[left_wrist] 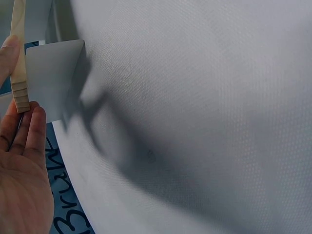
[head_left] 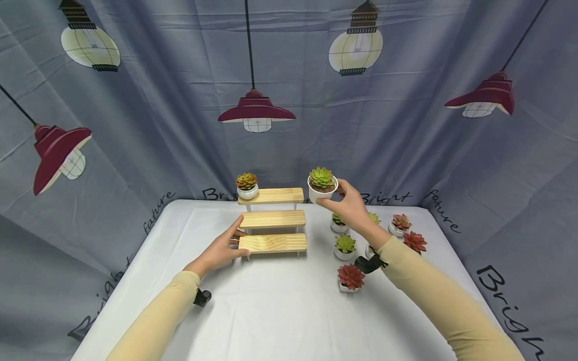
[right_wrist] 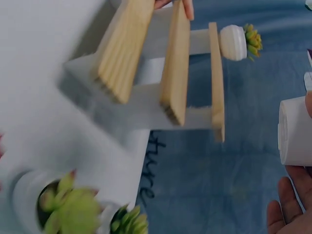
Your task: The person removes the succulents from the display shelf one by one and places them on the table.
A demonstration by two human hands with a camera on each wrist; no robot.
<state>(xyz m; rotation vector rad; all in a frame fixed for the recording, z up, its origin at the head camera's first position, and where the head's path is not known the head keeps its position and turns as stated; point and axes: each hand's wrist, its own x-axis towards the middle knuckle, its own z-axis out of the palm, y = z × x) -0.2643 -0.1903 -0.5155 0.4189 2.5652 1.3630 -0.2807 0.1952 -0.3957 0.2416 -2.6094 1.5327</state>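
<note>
My right hand (head_left: 348,206) holds a potted green succulent (head_left: 321,178) in the air, to the right of the top tier. Its white pot (right_wrist: 296,131) sits between thumb and fingers in the right wrist view. My left hand (head_left: 221,249) grips the left end of a three-tier wooden display stand (head_left: 273,243), thumb at the lowest board and fingertips at the middle one. The left wrist view shows the thumb and fingers around a board's end (left_wrist: 19,78). A yellow-orange potted succulent (head_left: 246,184) stands on the left end of the top board.
On the white table (head_left: 289,311), more potted succulents stand right of the stand, including a green one (head_left: 345,245), a red one (head_left: 350,278) and another red one (head_left: 414,241). My right forearm passes over this group and partly hides it. A grey-blue curtain (head_left: 289,150) hangs behind the table.
</note>
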